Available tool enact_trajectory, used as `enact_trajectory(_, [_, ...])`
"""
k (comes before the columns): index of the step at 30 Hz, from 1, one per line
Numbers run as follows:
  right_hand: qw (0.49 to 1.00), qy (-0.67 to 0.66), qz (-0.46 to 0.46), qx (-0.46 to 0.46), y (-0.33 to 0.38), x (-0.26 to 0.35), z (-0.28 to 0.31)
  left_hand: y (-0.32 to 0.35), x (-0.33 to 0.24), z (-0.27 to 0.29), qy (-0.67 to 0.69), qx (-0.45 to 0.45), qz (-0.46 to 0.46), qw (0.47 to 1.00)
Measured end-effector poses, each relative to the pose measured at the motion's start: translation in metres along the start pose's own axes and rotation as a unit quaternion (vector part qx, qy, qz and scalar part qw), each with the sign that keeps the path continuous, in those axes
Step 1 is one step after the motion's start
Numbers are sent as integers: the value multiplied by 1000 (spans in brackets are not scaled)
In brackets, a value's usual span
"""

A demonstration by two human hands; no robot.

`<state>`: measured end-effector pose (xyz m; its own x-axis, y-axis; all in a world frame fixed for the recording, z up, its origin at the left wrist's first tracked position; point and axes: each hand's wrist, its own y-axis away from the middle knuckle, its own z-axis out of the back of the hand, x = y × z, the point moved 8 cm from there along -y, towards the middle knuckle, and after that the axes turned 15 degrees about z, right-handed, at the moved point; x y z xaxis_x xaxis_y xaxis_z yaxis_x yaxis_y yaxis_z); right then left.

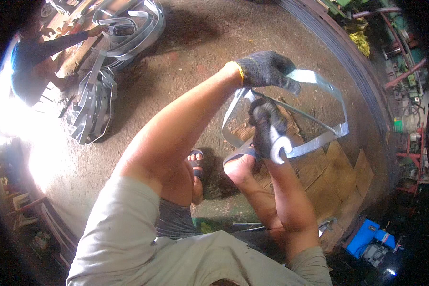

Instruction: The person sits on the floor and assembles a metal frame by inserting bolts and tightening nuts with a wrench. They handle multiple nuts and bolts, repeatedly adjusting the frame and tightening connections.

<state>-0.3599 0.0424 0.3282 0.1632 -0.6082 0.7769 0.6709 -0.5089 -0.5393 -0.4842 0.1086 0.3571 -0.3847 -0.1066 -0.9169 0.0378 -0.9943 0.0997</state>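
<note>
A polygonal frame (pixel 341 102) of bent flat silvery metal, with a thin rod across it, is in front of me above the floor. My left hand (pixel 268 71), in a dark grey knit glove with a yellow cuff edge, grips its upper side with the fingers closed over the bar. Inside the frame's outline, my right hand (pixel 269 119), in a dark glove, is wrapped around a wrench (pixel 280 148). The wrench's open jaw sticks out below the fist towards my wrist. Its other end lies near the frame's upper left corner; whether it touches there I cannot tell.
Flattened cardboard (pixel 336 167) lies on the floor under the frame. Bent metal frames (pixel 93 107) and hoops (pixel 133 35) are piled at the left, where another person's hand (pixel 97 30) touches the hoops. Long metal bars (pixel 341 52) run along the right. A blue machine (pixel 362 238) stands lower right.
</note>
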Motion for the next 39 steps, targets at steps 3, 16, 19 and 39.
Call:
enact_trajectory(3, [998,29,24,-45,-13,0,14,-1,-11,-1,-64,-48,19,997])
enact_trajectory(16, [991,-124,-24,-46,3,14,26,-1,-1,8,-66,-79,25,994])
enact_trajectory(19, [990,63,128,-19,12,47,2,-5,6,10,-23,-59,11,998])
enact_trajectory(39, [921,199,240,234,74,-13,-73,-10,11,12,-16,-50,18,998])
